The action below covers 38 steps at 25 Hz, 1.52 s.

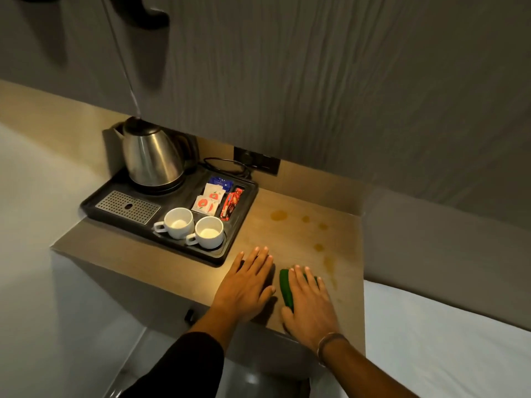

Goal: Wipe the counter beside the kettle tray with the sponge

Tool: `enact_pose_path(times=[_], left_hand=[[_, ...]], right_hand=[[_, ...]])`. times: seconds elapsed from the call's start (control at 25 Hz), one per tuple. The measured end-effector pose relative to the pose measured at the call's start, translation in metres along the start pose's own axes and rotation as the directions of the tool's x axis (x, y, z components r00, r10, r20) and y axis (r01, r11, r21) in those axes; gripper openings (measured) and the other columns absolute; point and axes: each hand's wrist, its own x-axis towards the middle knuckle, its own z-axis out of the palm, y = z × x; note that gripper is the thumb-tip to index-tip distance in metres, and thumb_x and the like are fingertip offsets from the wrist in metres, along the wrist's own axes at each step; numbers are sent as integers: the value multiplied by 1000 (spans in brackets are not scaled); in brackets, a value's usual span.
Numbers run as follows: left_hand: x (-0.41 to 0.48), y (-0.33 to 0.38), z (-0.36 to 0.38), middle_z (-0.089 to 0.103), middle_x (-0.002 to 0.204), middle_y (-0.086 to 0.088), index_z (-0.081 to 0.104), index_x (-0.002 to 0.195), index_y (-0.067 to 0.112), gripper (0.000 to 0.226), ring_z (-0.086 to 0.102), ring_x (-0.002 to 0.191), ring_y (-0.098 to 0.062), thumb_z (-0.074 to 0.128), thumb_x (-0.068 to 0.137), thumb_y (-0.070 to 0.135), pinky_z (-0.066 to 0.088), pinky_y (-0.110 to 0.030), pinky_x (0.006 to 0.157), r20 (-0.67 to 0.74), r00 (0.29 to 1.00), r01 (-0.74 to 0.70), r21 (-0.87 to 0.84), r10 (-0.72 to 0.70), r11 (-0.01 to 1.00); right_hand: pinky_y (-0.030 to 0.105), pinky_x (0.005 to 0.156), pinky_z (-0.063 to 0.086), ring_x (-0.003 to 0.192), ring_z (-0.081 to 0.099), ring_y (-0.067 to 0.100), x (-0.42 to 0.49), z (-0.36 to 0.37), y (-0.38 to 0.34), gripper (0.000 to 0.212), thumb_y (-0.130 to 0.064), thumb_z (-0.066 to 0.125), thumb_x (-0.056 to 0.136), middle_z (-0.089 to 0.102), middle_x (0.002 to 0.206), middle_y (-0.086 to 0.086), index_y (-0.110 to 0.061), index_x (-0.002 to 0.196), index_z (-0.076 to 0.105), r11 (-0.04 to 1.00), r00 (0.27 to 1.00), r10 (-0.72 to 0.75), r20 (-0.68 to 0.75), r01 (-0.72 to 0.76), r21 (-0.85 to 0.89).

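While both hands lie flat on the counter [287, 222]:
Sponge [286, 285]: green, at the near edge, mostly hidden under right hand [309, 304], whose fingers are spread flat on it, not curled.
Left hand [247, 285]: open, palm down, just left of sponge.
Stains [278, 215]: amber spots trailing far to near, right of kettle tray [172, 202].
Tray contents: kettle [150, 153], two white cups [178, 222], sachets [208, 199].

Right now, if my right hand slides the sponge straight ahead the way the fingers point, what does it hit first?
Probably the brown spill spots just ahead of the right hand and sponge; beyond them, bare counter up to the wall.
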Motion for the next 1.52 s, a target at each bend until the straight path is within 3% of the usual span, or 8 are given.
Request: enact_pose_path(times=[0.12, 0.4, 0.64, 0.88, 1.08, 1.24, 1.4, 1.52], left_hand=[[5, -5, 19, -5, 176, -5, 2, 165, 23, 71, -11, 160, -26, 21, 107, 59, 0, -61, 129, 35, 999, -8, -17, 9, 1000], [4, -9, 39, 4, 177, -4, 7, 165, 26, 70, -7, 160, -24, 26, 106, 59, 3, -61, 128, -61, 998, -2, -68, -2, 998], [6, -12, 47, 4, 177, 0, 10, 165, 29, 69, -7, 161, -20, 26, 106, 61, 1, -57, 129, -123, 992, -19, -93, 8, 995], [6, -15, 50, 4, 177, 1, 9, 165, 31, 70, -5, 161, -20, 25, 105, 64, 4, -58, 129, -141, 990, -19, -116, 3, 993], [9, -16, 51, -3, 176, 2, 5, 165, 31, 71, -8, 160, -21, 23, 105, 63, 2, -60, 129, -147, 989, -21, -107, 5, 994], [7, -14, 49, -5, 176, 1, 4, 166, 30, 72, -12, 160, -19, 25, 105, 62, 1, -59, 128, -137, 991, -22, -136, 3, 990], [7, -14, 49, -4, 176, 1, 6, 166, 30, 72, -12, 160, -18, 26, 105, 61, -2, -56, 129, -149, 989, -18, -144, -4, 989], [7, -13, 47, -7, 176, 2, 3, 165, 30, 72, -13, 159, -18, 25, 105, 62, -5, -55, 129, -144, 990, -19, -126, 0, 992]], right_hand=[[49, 128, -1, 159, -7, 22, 5, 13, 0, 78, -62, 29, 102, -1, 173, -2, -25, 164, 1, 997, 998, 61, -24, -60, 46], [50, 128, 4, 158, 3, 20, -18, 34, 12, 67, -56, 14, 101, 9, 171, -6, -28, 162, 9, 996, 991, 78, -106, -72, 58], [50, 128, 13, 157, 16, 22, 18, 13, 85, 58, -36, 42, 107, 28, 169, 1, -22, 161, 27, 957, 941, 267, -206, -233, 174], [49, 128, 14, 157, 9, 5, -22, 34, 95, 60, -56, 30, 104, 22, 168, -16, -38, 162, 23, 991, 983, -20, -182, 43, 128], [49, 128, 15, 155, 23, 20, 74, 2, 113, 54, -27, 49, 107, 36, 166, 3, -22, 159, 35, 974, 954, 162, -253, -113, 197], [42, 128, 11, 155, 15, 4, 62, 21, 106, 56, -42, 41, 105, 31, 166, -12, -36, 160, 28, 985, 975, -55, -214, 88, 147], [51, 126, 21, 154, 25, 13, 72, 14, 145, 56, -38, 45, 104, 40, 163, -3, -30, 158, 36, 987, 958, 54, -283, -9, 158], [44, 128, 9, 155, 23, 21, 131, -5, 126, 55, -25, 50, 106, 36, 166, 4, -19, 159, 36, 982, 959, 121, -257, -78, 171]])
